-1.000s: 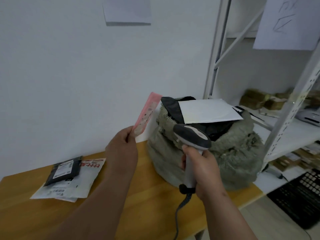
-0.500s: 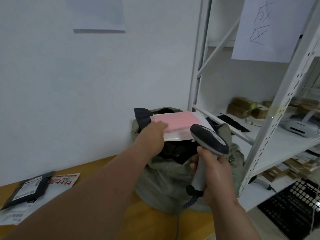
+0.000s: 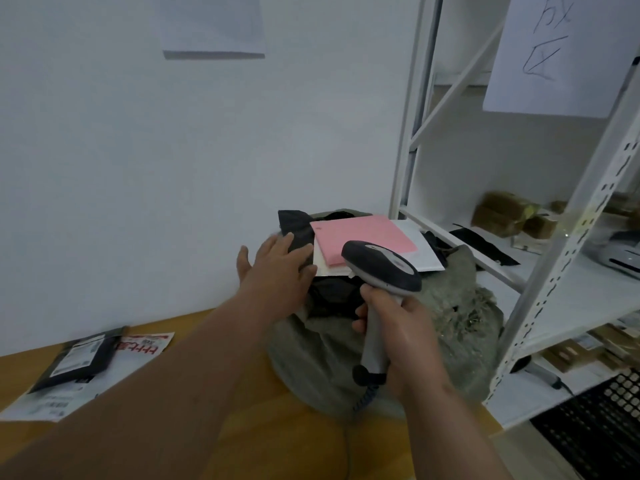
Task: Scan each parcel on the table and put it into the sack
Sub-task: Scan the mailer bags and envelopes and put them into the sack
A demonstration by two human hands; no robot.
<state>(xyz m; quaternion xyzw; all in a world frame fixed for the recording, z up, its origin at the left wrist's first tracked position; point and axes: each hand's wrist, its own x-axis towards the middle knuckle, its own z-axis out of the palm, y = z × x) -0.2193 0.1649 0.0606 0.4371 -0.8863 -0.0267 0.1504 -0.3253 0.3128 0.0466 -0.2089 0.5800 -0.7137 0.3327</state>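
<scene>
While flat pink parcel (image 3: pixel 360 237) tops rumpled sack (image 3: pixel 460 289), left hand (image 3: pixel 277 265) released, right hand (image 3: pixel 401 327) grasping scanner (image 3: pixel 381 268).

Hanging sheet (image 3: pixel 557 53) bears handwriting, perhaps "成区"; parcel labels too blurred

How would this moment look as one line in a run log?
pink parcel on sack | left hand open | right hand holds scanner

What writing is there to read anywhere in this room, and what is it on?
"成区", handwritten: white paper sheet hung on the shelf rack.
Red characters, too blurred to read: white plastic mailer on the table.
White label print, too small to read: black flat pouch.
Pink flat parcel: no text visible.
</scene>
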